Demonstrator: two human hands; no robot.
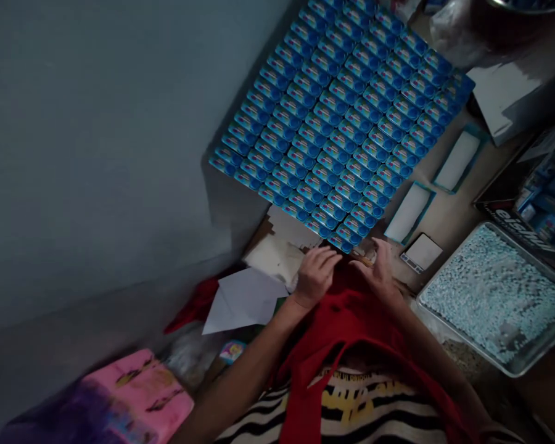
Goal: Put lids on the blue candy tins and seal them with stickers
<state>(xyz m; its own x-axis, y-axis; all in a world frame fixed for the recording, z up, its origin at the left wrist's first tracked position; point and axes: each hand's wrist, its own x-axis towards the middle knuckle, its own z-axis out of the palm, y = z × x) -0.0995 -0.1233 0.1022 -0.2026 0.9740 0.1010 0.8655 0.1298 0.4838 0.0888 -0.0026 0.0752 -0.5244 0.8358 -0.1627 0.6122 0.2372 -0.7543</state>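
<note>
Many small blue packs point(337, 123) lie in slanting rows as one large block on the table. My left hand point(315, 275) is just below the block's lower corner, its fingers apart and pointing toward that corner. To its right, my right hand point(378, 271) is spread with the thumb reaching left. A gap separates the two hands, and nothing shows in either. Beneath them is a red apron point(346, 314) over a striped shirt.
At the right are a metal tray point(510, 371) of small pale-blue pieces, a small scale point(422, 252), two white strips edged in blue point(409, 213) and a dark box point(522, 216) holding blue packs. White paper point(240, 300) and a pink item point(143, 385) lie lower left, beside a wall point(97, 154).
</note>
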